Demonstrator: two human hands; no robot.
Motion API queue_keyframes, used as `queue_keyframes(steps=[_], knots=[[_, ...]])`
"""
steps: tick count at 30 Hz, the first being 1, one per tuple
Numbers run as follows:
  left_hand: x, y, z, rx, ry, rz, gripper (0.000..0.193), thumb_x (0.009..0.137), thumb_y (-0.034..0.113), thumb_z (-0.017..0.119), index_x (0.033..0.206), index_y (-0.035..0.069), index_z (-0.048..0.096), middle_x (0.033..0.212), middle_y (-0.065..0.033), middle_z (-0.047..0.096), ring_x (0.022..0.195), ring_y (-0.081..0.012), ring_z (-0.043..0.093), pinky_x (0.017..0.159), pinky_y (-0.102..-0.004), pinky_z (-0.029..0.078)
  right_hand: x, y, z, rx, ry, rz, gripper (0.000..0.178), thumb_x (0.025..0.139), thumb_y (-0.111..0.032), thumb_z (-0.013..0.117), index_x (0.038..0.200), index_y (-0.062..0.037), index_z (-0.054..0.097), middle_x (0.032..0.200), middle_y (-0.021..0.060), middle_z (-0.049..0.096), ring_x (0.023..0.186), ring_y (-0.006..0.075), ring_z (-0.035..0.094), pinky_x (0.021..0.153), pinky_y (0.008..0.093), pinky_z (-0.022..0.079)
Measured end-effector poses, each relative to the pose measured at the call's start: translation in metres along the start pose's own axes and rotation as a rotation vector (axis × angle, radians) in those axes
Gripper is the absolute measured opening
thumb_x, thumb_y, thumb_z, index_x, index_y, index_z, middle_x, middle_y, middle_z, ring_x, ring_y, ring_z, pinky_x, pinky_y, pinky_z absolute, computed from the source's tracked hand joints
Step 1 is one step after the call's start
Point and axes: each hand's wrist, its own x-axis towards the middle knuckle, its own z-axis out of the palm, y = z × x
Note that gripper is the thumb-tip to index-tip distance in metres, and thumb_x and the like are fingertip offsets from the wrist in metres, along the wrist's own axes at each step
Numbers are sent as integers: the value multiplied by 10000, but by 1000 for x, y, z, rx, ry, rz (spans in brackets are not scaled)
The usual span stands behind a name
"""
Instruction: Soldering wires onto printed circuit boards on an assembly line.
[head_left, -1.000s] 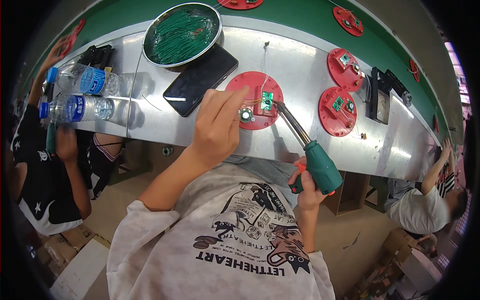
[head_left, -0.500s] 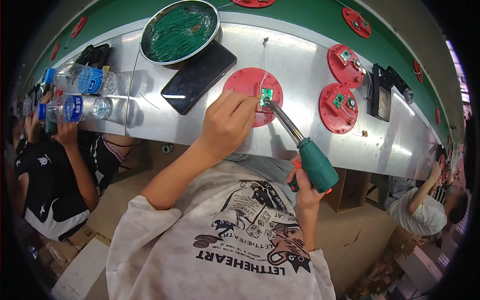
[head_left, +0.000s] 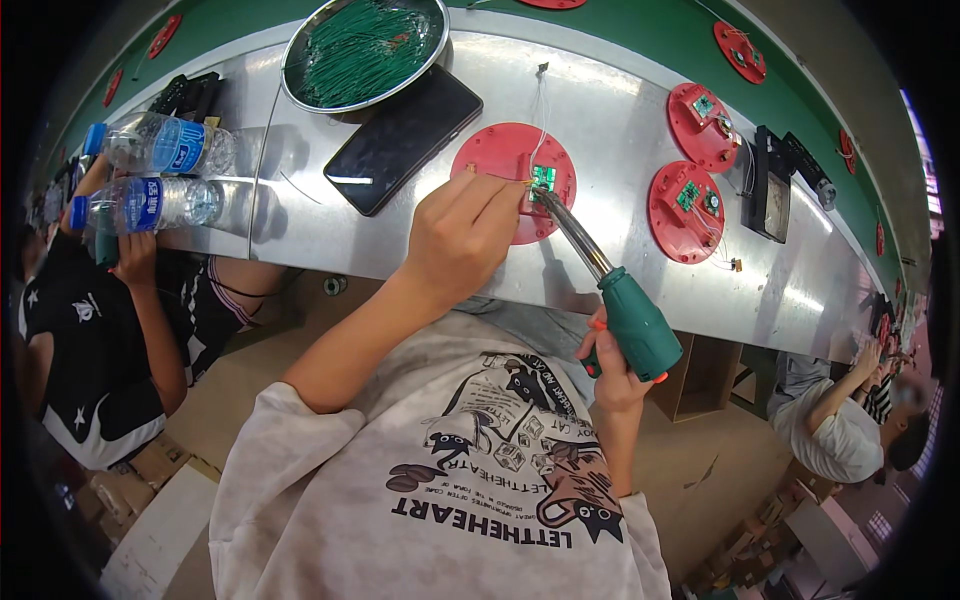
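Note:
A round red plastic disc (head_left: 487, 146) lies on the metal table with a small green circuit board (head_left: 544, 178) on it. My left hand (head_left: 462, 232) pinches thin wires (head_left: 527, 183) at the board's left edge; the fingers partly cover the disc. My right hand (head_left: 614, 372) is wrapped round the handle of a green soldering gun (head_left: 640, 325). Its metal nozzle reaches up to the lower part of the board; whether the tip touches cannot be made out. A white wire (head_left: 543, 105) runs from the board to a small connector farther up the table.
A metal bowl (head_left: 440, 45) of green wires and a black phone (head_left: 405, 140) lie left of the disc. Two plastic bottles (head_left: 140, 204) lie farther left. More red discs (head_left: 660, 230) and a black device (head_left: 768, 195) are at right. Other people sit at both sides.
The view has shifted slightly, so the table things sit a little differently in the picture. My hands keep their places at the board, wires and soldering gun still held.

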Motion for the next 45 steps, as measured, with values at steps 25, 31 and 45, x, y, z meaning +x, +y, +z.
queue_keyframes(steps=[25,31,45], knots=[[-1,1,0,24,8,19,235,759,-26,731,994,-25,725,906,-121,695,748,-293,646,709,-398,552,19,-16,-43,-32,385,-121,340,955,-153,567,1179,102,556,1016,184,639,530,206,621,457,316,499],[1,-2,0,73,44,77,230,728,11,685,957,-1,711,829,-84,640,716,-251,603,603,-360,503,36,-86,-101,-245,472,-386,395,989,-264,531,1126,105,563,1010,227,615,504,200,586,452,310,472],[23,12,-19,104,95,-40,307,719,122,777,1013,68,707,1113,-112,644,1023,-321,569,894,-453,420,43,-6,-113,188,582,-240,375,951,-222,520,1185,71,521,1002,174,605,556,156,555,515,322,496]])
